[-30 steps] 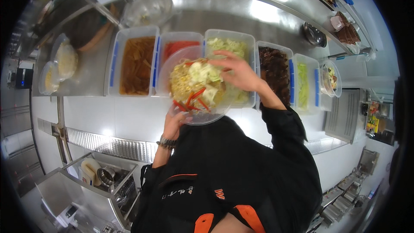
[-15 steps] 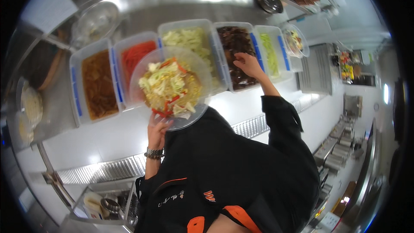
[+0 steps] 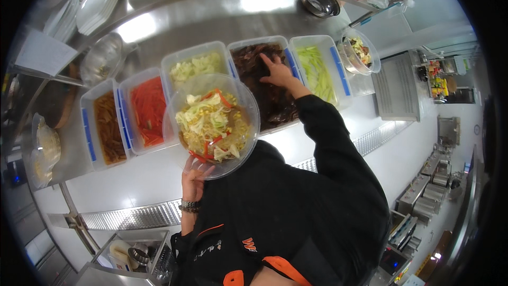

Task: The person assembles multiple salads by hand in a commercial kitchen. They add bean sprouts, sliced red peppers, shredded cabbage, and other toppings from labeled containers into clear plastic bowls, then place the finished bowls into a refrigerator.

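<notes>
Just left of the frame's centre, in the head view, our left hand (image 3: pixel 194 177) gripped the lower left edge of a clear round bowl (image 3: pixel 250 152). Its fingers were closed on the rim, and a dark bracelet (image 3: pixel 189 205) circled the wrist. Inside the bowl we had a heap of mixed food (image 3: pixel 211 122): pale cabbage pieces, yellowish sprouts and a few red strips, some lying along the lower edge. The bowl covered the lower part of the tub of chopped cabbage (image 3: pixel 196 67) behind it in the picture.

Slightly right of centre and higher up, our right hand (image 3: pixel 278 74) was over the tub of dark brown pieces (image 3: pixel 272 103), its thumb and index finger spread wide apart. We could not tell how firmly the fingertips met the pieces, or where the curled fingers ended.

Across the middle of the frame, more tubs with blue clips stood in the same row: at the left, brown strips (image 3: pixel 108 132), then red strips (image 3: pixel 150 114); at the right, pale green strips (image 3: pixel 317 74). Just beyond these, toward the upper right, we saw another round bowl of mixed vegetables (image 3: pixel 361 54).

Toward the top, the steel counter (image 3: pixel 174 26) held a dark shiny bowl (image 3: pixel 320 5) right of centre. At the upper left stood a stack of white plates (image 3: pixel 99 6).
</notes>
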{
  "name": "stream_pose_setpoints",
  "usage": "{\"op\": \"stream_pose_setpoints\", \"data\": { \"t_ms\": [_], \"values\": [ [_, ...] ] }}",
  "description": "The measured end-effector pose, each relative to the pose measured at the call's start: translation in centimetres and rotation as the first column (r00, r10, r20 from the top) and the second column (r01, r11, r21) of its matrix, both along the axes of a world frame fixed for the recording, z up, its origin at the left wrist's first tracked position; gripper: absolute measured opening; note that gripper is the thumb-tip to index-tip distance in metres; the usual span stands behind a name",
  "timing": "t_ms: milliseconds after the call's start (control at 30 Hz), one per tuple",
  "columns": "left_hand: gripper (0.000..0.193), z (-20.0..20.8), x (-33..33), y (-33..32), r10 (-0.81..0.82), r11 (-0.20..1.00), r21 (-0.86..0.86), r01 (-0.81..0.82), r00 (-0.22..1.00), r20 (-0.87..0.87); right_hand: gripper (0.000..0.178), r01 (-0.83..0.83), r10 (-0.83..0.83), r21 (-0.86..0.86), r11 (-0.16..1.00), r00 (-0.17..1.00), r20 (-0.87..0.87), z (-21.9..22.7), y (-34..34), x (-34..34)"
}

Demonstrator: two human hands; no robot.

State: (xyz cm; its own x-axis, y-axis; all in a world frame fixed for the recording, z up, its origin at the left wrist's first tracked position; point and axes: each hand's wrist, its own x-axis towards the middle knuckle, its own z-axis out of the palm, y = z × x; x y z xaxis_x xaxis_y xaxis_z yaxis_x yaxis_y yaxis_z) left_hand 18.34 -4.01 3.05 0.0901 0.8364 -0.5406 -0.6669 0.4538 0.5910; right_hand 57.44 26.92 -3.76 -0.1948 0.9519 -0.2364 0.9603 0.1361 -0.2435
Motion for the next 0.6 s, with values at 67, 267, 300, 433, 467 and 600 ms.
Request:
{"op": "stream_pose_setpoints", "data": {
  "t_ms": [67,267,300,433,467,600],
  "values": [
    [0.072,0.3,2.4,0.0,0.021,1.0,0.004,-0.02,1.0,-0.014,0.093,-0.054,0.056,-0.077,0.996,0.998,0.025,-1.3,1.6,-0.8],
    [0.083,1.5,8.6,-0.5,0.105,0.992,-0.067,-0.108,0.993,-0.051,0.055,-0.263,0.251,-0.027,0.964,0.944,-0.212,-3.5,2.8,0.5],
    [0.083,1.7,9.3,-0.6,0.115,0.99,-0.074,-0.119,0.992,-0.058,0.049,-0.239,0.231,0.017,0.971,0.915,-0.331,-3.1,2.9,1.3],
    [0.081,2.2,11.1,-0.6,0.154,0.984,-0.077,-0.161,0.984,-0.09,0.035,-0.094,-0.043,-0.16,0.983,0.723,-0.69,0.3,3.2,3.5],
    [0.08,2.2,11.3,-0.5,0.145,0.985,-0.08,-0.153,0.985,-0.097,0.033,-0.091,-0.14,-0.248,0.964,0.621,-0.771,1.5,3.2,3.8],
    [0.078,1.8,11.3,-0.3,0.134,0.987,-0.073,-0.144,0.983,-0.127,0.025,-0.066,-0.146,-0.208,0.976,0.511,-0.847,7.9,1.6,3.5]
  ]
}}
